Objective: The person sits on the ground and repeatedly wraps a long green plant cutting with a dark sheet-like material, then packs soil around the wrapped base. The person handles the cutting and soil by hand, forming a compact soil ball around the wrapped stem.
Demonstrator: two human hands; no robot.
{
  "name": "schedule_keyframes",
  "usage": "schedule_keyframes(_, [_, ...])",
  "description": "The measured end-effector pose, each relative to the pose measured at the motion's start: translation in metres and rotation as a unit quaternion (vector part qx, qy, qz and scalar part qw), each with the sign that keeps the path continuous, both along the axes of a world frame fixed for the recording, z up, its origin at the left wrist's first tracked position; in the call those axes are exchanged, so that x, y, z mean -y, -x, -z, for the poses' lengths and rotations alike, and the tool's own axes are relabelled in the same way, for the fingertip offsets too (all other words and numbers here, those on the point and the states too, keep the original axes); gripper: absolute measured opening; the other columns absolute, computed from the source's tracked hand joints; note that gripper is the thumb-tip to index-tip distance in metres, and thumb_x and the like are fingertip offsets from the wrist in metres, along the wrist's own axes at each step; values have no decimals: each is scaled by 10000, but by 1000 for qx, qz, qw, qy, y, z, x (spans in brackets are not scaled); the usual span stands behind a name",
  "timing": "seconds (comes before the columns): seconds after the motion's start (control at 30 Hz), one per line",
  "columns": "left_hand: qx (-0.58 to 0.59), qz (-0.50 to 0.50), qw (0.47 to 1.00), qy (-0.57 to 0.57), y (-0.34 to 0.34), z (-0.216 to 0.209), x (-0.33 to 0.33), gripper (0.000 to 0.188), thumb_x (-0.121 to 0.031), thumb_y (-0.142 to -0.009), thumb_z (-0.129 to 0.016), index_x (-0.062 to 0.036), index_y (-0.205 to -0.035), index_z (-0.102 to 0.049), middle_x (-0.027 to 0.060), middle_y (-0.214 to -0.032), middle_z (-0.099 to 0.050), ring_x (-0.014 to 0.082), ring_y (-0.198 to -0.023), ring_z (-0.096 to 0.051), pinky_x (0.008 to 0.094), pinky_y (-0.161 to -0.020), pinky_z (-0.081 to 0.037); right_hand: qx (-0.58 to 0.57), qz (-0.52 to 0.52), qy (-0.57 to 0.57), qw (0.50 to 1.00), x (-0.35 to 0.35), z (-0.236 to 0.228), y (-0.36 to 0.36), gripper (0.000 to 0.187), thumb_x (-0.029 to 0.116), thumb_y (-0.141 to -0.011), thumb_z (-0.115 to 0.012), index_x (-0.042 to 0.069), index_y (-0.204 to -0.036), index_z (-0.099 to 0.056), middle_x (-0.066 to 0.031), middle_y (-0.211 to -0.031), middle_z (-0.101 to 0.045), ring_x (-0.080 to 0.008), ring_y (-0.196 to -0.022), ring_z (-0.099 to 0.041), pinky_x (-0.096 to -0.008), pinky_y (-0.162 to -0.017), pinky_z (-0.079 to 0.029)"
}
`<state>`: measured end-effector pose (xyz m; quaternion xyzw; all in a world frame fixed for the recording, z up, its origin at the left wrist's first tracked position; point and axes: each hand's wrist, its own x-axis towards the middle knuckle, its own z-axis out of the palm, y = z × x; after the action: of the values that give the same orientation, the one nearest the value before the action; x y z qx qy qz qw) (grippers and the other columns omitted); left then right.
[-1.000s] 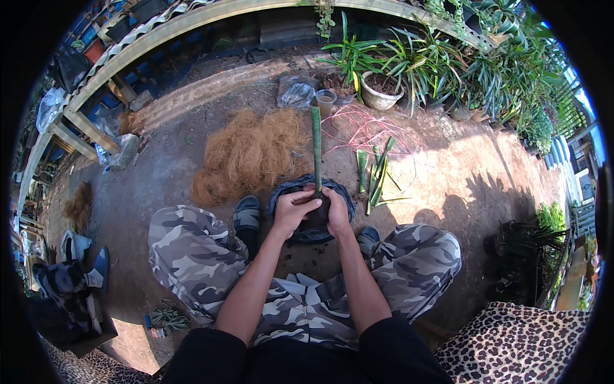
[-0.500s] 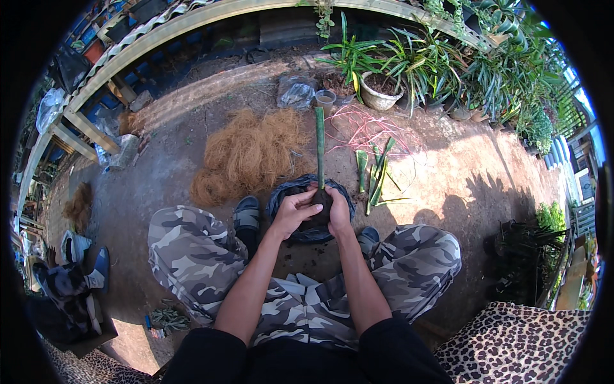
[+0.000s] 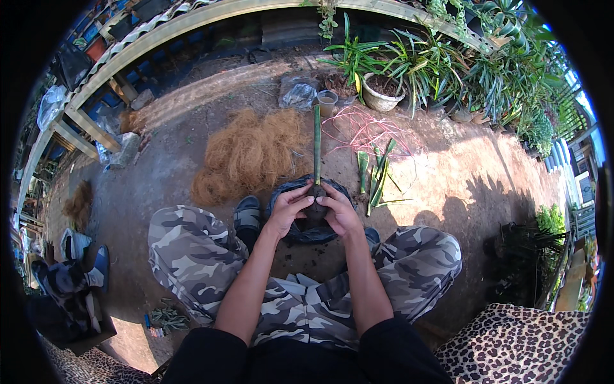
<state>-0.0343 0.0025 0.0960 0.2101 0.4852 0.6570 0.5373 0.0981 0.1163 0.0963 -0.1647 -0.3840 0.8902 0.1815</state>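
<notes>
The left hand (image 3: 288, 209) and right hand (image 3: 341, 212) cup a dark soil clump (image 3: 316, 191) between them, over a black plastic bag (image 3: 309, 236); a long green leaf (image 3: 316, 144) juts from the clump, its base seemingly buried, near brown fibre (image 3: 249, 157)

brown ground (image 3: 169, 169) with bright sunlight (image 3: 476, 157) toward the right, a long pale beam (image 3: 152, 39) beyond

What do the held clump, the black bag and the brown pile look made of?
Clump: probably soil, matte, judging by its dark, earthy look. Bag: likely thin plastic, slightly glossy; its creased folds catch light. Pile: apparently dry plant fibre, perhaps coir, dull, with loose hair-like strands.
</notes>
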Motion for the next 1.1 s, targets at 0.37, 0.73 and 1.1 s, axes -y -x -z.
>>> schedule_keyframes(0.37, [-29, -17, 999, 28, 1, 4, -1, 444, -130, -908, -665, -46, -1334, -568, 58, -1150, -665, 109, -943, -664, 254, -729, -570, -8, 33, 44, 998, 5, -5, 0, 488, -31, -871, -591, -25, -1351, -506, -101, -1288, -582, -179, -1127, -590, -309, -975, -478])
schedule_keyframes(0.73, [-10, -65, 998, 21, -5, 4, -2, 361, -181, -912, -674, -53, -1249, -642, 47, -1072, -688, 107, -884, -669, 264, -697, -575, -7, 32, 11, 999, 7, 0, 5, 438, 10, -903, -588, -36, -1335, -526, -107, -1303, -590, -195, -1173, -578, -321, -1023, -445])
schedule_keyframes(1.1, [-13, -99, 994, 45, -10, 2, -3, 316, -270, -923, -666, -39, -1137, -694, 42, -947, -703, 100, -779, -677, 266, -632, -576, -5, 2, -2, 1000, 9, -4, 1, 562, -54, -816, -583, -22, -1370, -490, -92, -1269, -572, -187, -1168, -554, -311, -1008, -443])
